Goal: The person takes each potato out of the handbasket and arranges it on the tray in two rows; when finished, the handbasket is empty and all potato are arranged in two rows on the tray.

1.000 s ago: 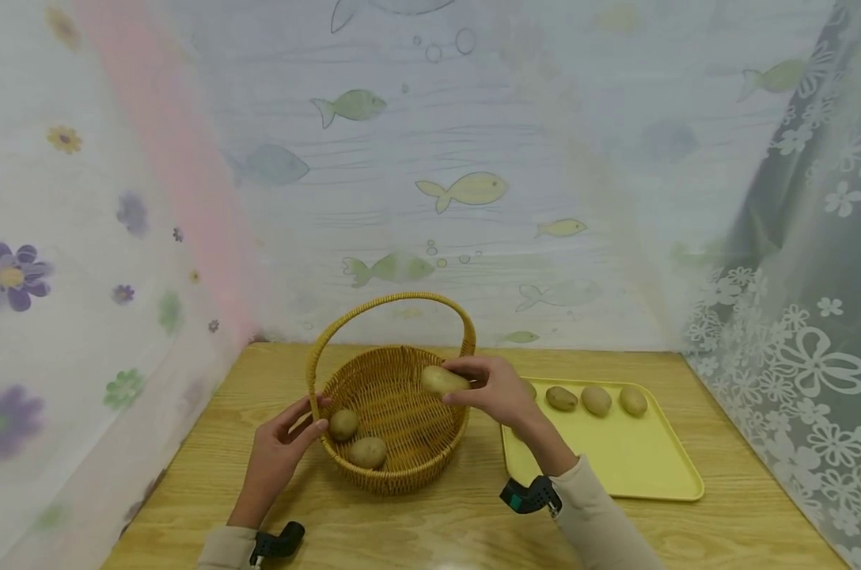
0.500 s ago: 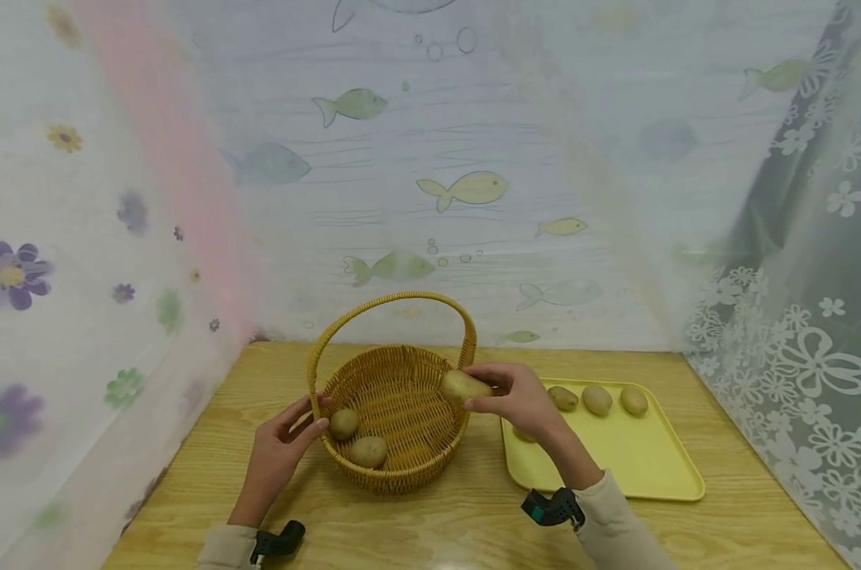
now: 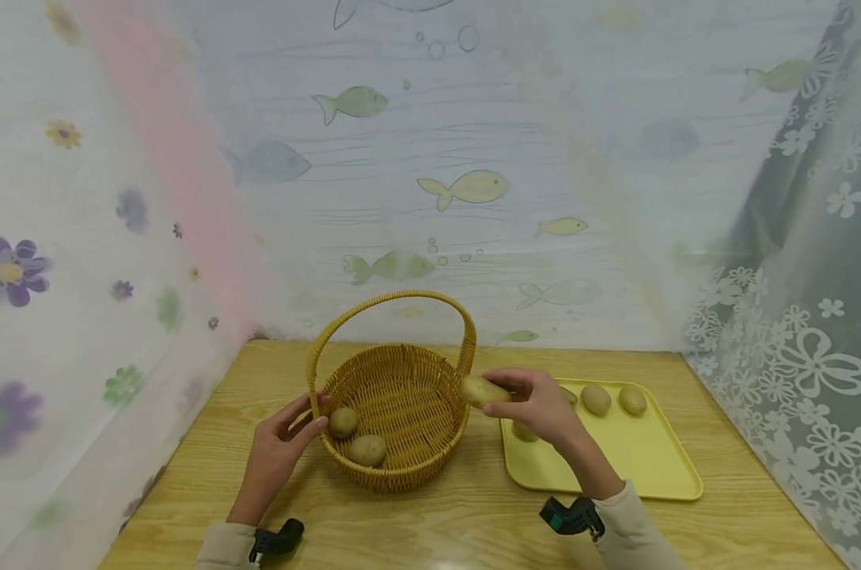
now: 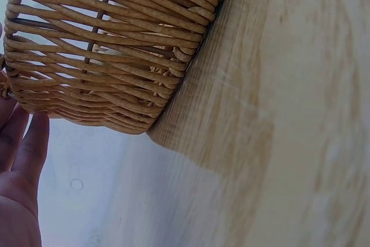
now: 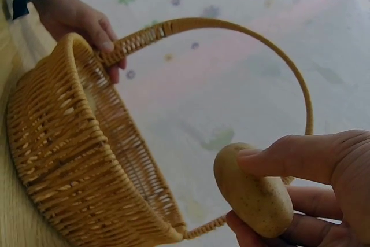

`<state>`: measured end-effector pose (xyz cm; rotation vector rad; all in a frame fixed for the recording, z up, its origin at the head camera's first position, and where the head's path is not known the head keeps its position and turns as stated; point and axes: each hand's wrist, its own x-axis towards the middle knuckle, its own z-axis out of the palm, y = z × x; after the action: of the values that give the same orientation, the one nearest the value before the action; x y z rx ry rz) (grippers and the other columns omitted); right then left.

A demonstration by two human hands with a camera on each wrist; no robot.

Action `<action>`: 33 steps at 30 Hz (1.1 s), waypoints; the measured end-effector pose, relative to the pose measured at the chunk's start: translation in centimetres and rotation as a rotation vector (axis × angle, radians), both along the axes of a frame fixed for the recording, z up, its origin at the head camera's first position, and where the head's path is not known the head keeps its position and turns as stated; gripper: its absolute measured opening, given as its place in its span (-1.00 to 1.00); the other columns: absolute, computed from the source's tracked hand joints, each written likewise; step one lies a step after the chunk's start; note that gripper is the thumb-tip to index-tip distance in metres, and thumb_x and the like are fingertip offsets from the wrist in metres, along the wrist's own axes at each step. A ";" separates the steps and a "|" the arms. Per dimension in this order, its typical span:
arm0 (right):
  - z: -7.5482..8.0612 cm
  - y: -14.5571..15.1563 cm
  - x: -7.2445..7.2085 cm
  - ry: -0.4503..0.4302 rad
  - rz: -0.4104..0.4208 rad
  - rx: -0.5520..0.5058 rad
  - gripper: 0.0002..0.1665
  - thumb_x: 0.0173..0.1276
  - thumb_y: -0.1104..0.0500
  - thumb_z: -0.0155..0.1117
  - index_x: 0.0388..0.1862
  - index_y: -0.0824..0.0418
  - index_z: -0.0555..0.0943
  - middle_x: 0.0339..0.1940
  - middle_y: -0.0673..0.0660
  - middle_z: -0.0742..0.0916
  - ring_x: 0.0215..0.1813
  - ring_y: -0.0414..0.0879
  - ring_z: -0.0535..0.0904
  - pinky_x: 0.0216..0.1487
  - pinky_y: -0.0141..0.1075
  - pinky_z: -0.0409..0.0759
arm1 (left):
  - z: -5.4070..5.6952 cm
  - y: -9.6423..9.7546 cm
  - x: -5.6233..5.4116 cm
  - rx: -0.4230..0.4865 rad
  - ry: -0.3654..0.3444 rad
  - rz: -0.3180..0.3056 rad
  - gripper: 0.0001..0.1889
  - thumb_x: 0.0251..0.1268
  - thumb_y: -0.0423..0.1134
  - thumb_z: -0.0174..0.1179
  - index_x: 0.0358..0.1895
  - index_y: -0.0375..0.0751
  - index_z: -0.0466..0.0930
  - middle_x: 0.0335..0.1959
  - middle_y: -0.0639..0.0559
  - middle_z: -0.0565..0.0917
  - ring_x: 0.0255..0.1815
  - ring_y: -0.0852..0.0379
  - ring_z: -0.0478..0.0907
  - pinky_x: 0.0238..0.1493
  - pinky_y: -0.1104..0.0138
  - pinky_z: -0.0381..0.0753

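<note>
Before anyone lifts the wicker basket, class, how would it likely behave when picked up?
The wicker basket is probably light for its size, given its gappy weave. It looks fairly stiff, since its handle stands in a tall arch. It may tip slightly toward the person's left, where the two potatoes inside sit.

Left grip [image 3: 279,445] pinching, right grip [image 3: 542,410] curled

- Back wall [image 3: 402,150]: covered in pale sheeting, printed with cartoon-ish fish [image 3: 476,187] in washed-out greens, yellows and blues
- Left wall [image 3: 67,332]: dotted with flowers [image 3: 9,272], some pretty blurry, and a pink band [image 3: 170,158] is run down near the corner
- Right curtain [image 3: 822,261]: see-through, patterned with white flowers, backed by grey
- Table [image 3: 459,526]: finished in light wood grain, softly lit
</note>
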<state>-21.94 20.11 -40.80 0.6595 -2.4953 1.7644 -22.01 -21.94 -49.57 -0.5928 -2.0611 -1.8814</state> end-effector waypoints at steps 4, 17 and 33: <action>-0.1 0.6 0.3 0.009 -0.014 0.007 -0.40 0.33 0.23 0.56 0.32 0.34 0.64 0.20 0.26 0.71 0.10 0.08 0.68 0.04 -0.23 0.74 | -0.1 -0.1 0.0 -0.002 -0.001 -0.004 -0.50 0.51 -0.46 0.25 0.44 -0.46 0.45 0.29 -0.37 0.59 0.41 0.12 0.46 0.34 0.33 0.52; -0.1 2.4 1.0 0.007 -0.048 0.015 -0.39 0.32 0.24 0.56 0.33 0.33 0.63 0.25 0.27 0.68 0.11 0.08 0.68 0.05 -0.23 0.73 | -0.2 -0.1 0.0 0.011 -0.009 0.004 -0.51 0.51 -0.46 0.25 0.44 -0.44 0.46 0.27 -0.34 0.61 0.41 0.07 0.47 0.35 0.31 0.51; -0.1 5.2 2.2 -0.008 -0.148 0.071 -0.38 0.31 0.15 0.59 0.32 0.27 0.66 0.21 0.20 0.72 0.15 0.09 0.66 0.10 -0.26 0.70 | 0.0 0.0 -0.1 -0.008 0.010 -0.005 -0.51 0.52 -0.44 0.25 0.44 -0.46 0.46 0.26 -0.38 0.60 0.40 0.11 0.48 0.34 0.32 0.51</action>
<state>-19.77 25.26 -40.88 0.4579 -2.5486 1.6382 -22.09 -21.95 -49.59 -0.6091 -2.0642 -1.8696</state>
